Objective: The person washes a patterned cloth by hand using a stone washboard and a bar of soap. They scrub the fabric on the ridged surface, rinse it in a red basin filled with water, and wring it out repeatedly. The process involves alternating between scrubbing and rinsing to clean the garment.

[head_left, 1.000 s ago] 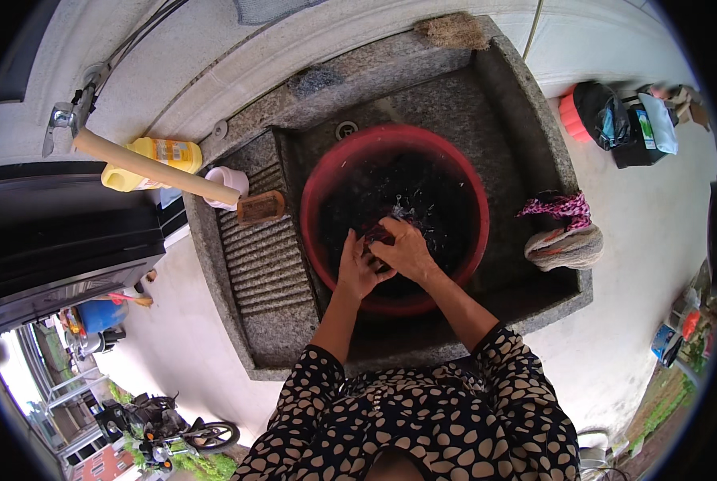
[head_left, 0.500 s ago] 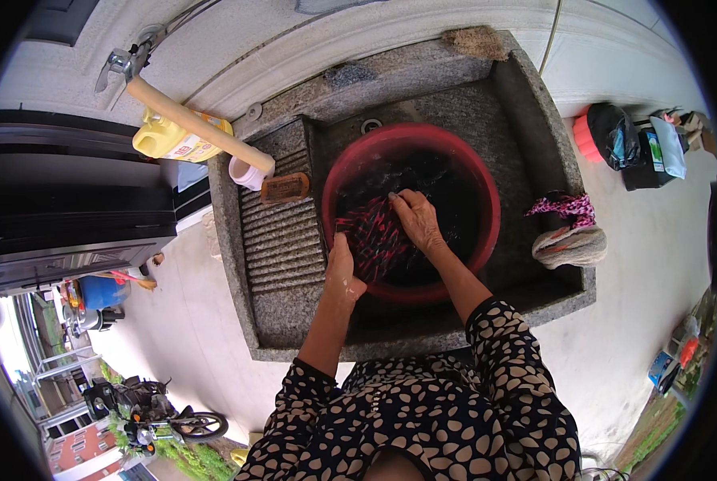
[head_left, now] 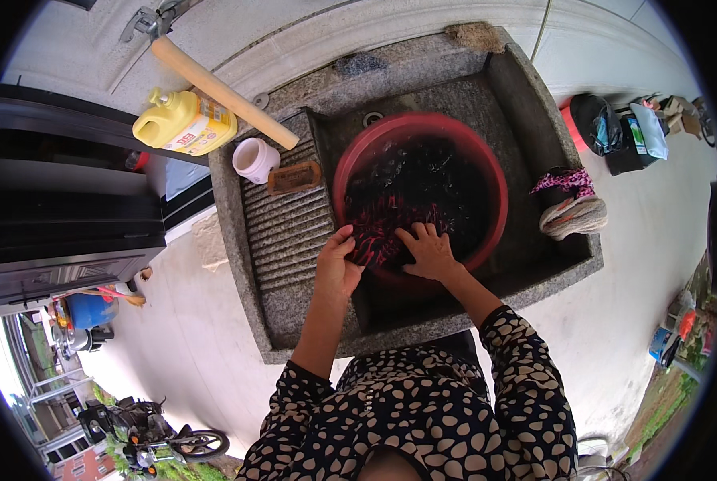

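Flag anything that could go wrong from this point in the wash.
The red basin sits full of dark water; both hands, left hand and right hand, pull the dark red cloth over its near rim, so water may slop out. The brown soap bar and white cup by the ribbed washboard could get knocked off.
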The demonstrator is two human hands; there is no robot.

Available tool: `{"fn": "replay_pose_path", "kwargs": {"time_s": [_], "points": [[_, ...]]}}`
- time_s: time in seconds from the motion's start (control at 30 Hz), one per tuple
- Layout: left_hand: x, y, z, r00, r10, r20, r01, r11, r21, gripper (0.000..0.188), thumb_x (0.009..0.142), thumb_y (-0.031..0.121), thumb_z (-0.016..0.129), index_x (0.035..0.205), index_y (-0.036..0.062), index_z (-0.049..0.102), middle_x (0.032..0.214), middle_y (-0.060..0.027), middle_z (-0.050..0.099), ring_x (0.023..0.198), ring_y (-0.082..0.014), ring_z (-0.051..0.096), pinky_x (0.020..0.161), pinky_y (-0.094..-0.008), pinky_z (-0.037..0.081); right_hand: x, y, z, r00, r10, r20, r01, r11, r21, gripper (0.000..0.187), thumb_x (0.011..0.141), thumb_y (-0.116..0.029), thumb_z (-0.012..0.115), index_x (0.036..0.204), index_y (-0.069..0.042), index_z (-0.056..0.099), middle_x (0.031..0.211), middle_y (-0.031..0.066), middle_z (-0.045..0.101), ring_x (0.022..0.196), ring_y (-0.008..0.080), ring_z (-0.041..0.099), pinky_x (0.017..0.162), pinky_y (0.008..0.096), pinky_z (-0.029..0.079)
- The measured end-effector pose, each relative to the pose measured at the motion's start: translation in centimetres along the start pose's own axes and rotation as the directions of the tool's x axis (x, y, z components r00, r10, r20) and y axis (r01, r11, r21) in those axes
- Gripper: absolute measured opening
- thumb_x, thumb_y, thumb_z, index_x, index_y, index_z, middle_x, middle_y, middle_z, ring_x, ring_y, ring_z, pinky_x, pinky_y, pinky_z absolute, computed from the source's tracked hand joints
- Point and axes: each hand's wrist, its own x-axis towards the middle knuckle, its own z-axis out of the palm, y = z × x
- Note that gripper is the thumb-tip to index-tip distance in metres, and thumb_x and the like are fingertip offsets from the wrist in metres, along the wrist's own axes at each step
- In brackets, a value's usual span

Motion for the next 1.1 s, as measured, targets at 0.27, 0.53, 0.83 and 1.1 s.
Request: {"fn": "replay_pose_path", "kwargs": {"time_s": [0.27, 0.53, 0.83, 1.1], "points": [[-5.3, 8.2, -1.9, 0.910, 0.223, 0.351, -0.411, 0.606, 0.681, 0.040, 0.082, 0.003, 0.068, 0.120, -0.0023, 0.057, 0.103, -0.0149, 0.061, 0.095, -0.0251, 0.062, 0.087, -0.0302, 0.050, 2.9, -0.7, -7.3, 0.985, 0.171, -0.012, -0.074, 0.488, 0.869, 0.022, 0.081, -0.010, 0.052, 0.102, -0.005, 0.057, 0.088, 0.0061, 0.055, 0.083, 0.0152, 0.055, 0.072, 0.0302, 0.052], [-5.6, 12.4, -7.0, 0.508, 0.542, 0.670, -0.520, -0.427, 0.740, 0.025, 0.072, 0.007, 0.068, 0.097, 0.0040, 0.067, 0.109, -0.0145, 0.049, 0.097, -0.0328, 0.052, 0.082, -0.0406, 0.044, 0.9, -10.9, -19.5, 0.934, 0.132, -0.332, 0.235, 0.472, 0.850, 0.017, 0.080, -0.013, 0.051, 0.095, -0.008, 0.056, 0.080, -0.0050, 0.045, 0.071, 0.0034, 0.042, 0.060, 0.0201, 0.043], [-12.7, 15.3, -6.6, 0.694, 0.472, 0.543, -0.433, 0.877, -0.209, 0.039, 0.084, 0.008, 0.046, 0.123, 0.0043, 0.046, 0.121, -0.0109, 0.057, 0.115, -0.0259, 0.055, 0.101, -0.0439, 0.041, 0.3, -19.5, -26.5, 0.879, -0.083, -0.470, 0.477, 0.155, 0.865, 0.016, 0.084, -0.004, 0.053, 0.099, -0.001, 0.057, 0.080, -0.0031, 0.056, 0.071, 0.0026, 0.052, 0.063, 0.0189, 0.046], [-14.3, 16.0, -8.1, 0.759, 0.498, 0.419, -0.404, 0.865, -0.297, 0.037, 0.089, 0.018, 0.048, 0.123, 0.0033, 0.048, 0.125, -0.0093, 0.056, 0.118, -0.0248, 0.052, 0.104, -0.0391, 0.038, 3.2, -24.5, -25.0, 0.862, -0.130, -0.490, 0.503, 0.339, 0.795, 0.015, 0.090, -0.009, 0.059, 0.103, -0.001, 0.058, 0.087, -0.0006, 0.061, 0.081, 0.0027, 0.055, 0.073, 0.0175, 0.047]]}}
